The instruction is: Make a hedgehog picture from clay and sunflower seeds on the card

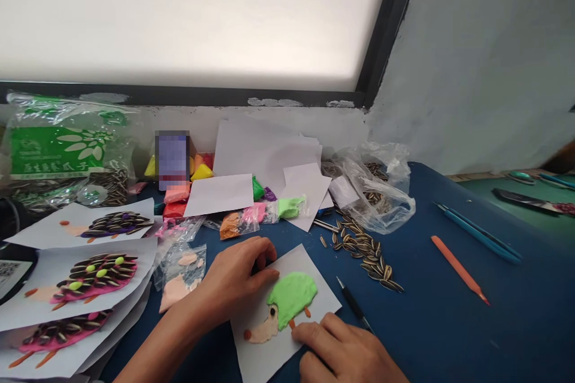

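Observation:
A white paper sheet (pixel 269 365) on the blue table bears a flat clay hedgehog: a light green clay body (pixel 294 293), a beige snout (pixel 265 331) with an orange nose, a black-dotted eye and two orange legs (pixel 308 312). My left hand (pixel 240 272) rests at the sheet's upper left edge, fingers bent and apart, thumb tip beside the green body. From the lower right, my right hand (pixel 339 350) touches the lower orange leg with its index fingertip. Its other fingers are curled, and neither hand visibly grips anything.
Finished hedgehog pictures (pixel 96 275) lie stacked at left. Bagged clay (pixel 182 278), loose sunflower seeds (pixel 363 248) and a plastic bag of seeds (pixel 377 191) lie behind. At right are a black pen (pixel 354 305), an orange marker (pixel 460 269) and blue tweezers (pixel 478 233).

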